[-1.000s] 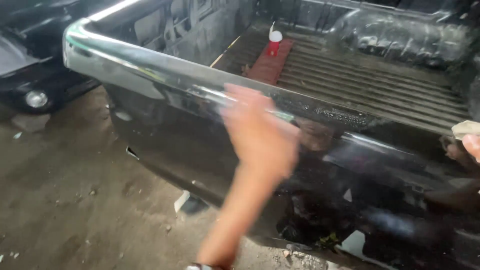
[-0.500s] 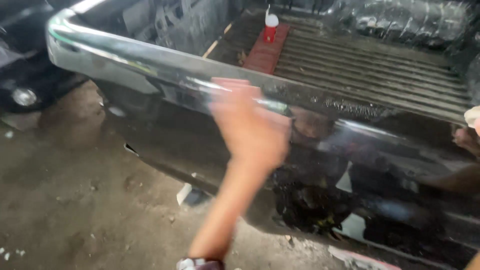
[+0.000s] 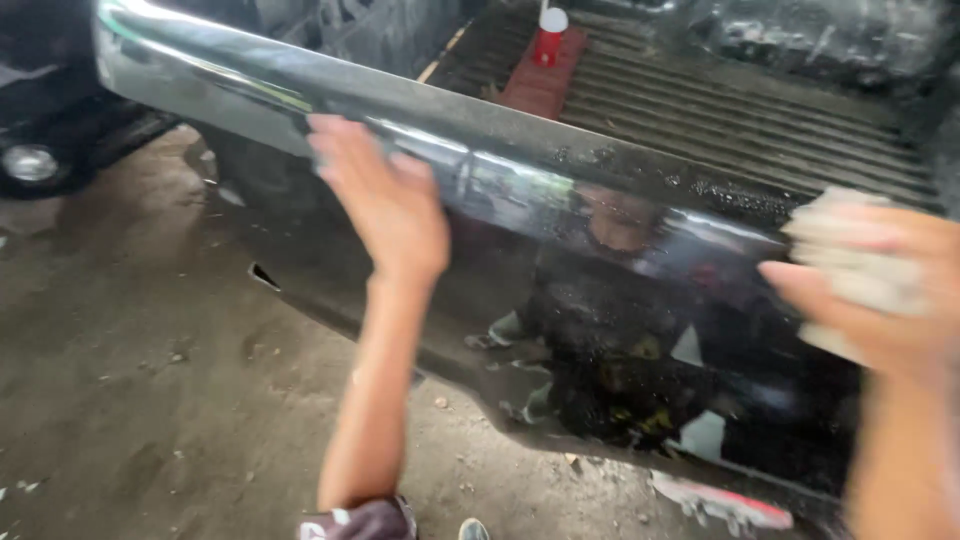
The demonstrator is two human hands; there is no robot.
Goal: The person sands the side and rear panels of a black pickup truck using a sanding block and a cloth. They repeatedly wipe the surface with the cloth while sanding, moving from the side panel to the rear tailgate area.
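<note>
– Hands? 
– Left hand (image 3: 385, 205) blurred, fingers spread flat on black tailgate (image 3: 560, 300). Right hand (image 3: 880, 300), cut off at frame edge, grips pale sponge (image 3: 850, 265) against the panel.
– Vs. earlier? 
– Right hand + sponge came further into view.

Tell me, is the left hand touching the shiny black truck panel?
Touching. The head view shows the left hand pressed flat on the black truck panel, no gap visible.
</note>
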